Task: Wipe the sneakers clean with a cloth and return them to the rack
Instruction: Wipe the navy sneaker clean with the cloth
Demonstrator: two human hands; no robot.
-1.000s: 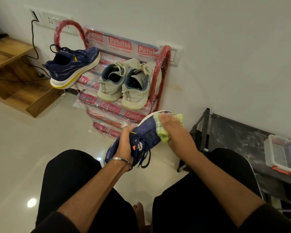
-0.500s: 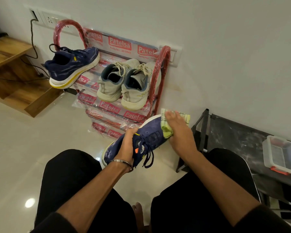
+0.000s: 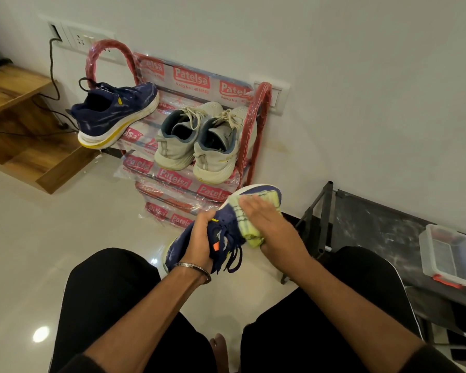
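Red plastic wrap printed with the word "Patelsa" in white on red labels, with a smaller line beginning "Redg No" beneath, is covering the shoe rack (image 3: pixel 256 125) standing against the wall. On its top shelf a navy sneaker with a white and yellow sole (image 3: pixel 116 114) is sitting at the left end, its heel overhanging the edge, and a pair of pale grey sneakers (image 3: pixel 197 141) is sitting side by side at the right, heels toward the camera. In front of the rack, above the person's knees, the left hand (image 3: pixel 198 242) is gripping a second navy sneaker (image 3: pixel 226 230) around its laced middle, fingers curled over the upper, toe pointing toward the rack. The right hand (image 3: pixel 269 224) is lying flat with straight fingers on a yellow-green cloth (image 3: pixel 249 224), pressing it against the sneaker's toe end. To the right, a clear plastic container with red clips (image 3: pixel 447 257) is resting on a dark bench (image 3: pixel 374 224); its contents cannot be made out.
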